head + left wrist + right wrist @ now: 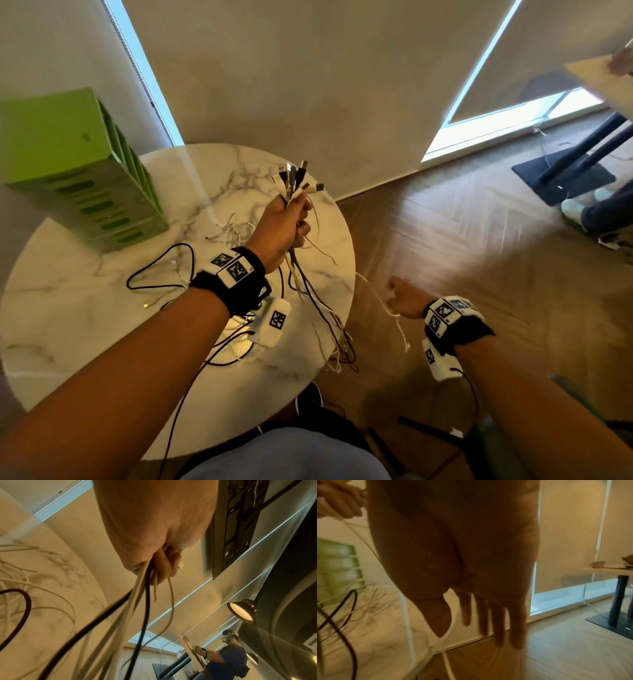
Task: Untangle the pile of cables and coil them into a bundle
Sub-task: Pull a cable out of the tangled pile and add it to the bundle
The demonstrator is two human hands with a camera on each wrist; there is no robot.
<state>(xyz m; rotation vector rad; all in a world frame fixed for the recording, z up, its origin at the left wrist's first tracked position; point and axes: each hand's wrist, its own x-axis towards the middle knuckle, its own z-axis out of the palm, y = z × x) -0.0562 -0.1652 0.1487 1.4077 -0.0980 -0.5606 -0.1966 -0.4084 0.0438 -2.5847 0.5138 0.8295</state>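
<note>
Right hand [402,296], beyond the table edge above the wood floor [479,240]: fingers straight in the wrist view, a thin white cable [399,325] running by them; a pinch cannot be confirmed. Left hand [284,228], raised over the round marble table [68,325]: fist wrapped around the cables [308,294], plugs [296,173] upward, strands trailing onto the tabletop and over its rim. Loose cable loops [164,267] lie behind the left forearm. Green rack [75,171] at the table's far left; window blinds [274,68] behind.

Table [85,329]: glossy white marble w/ grey veins. On it: green slotted rack [68,164], matt plastic; cables [308,294], smooth white/black sheaths, metal plugs. Floor [479,260] beside table: wood herringbone.
</note>
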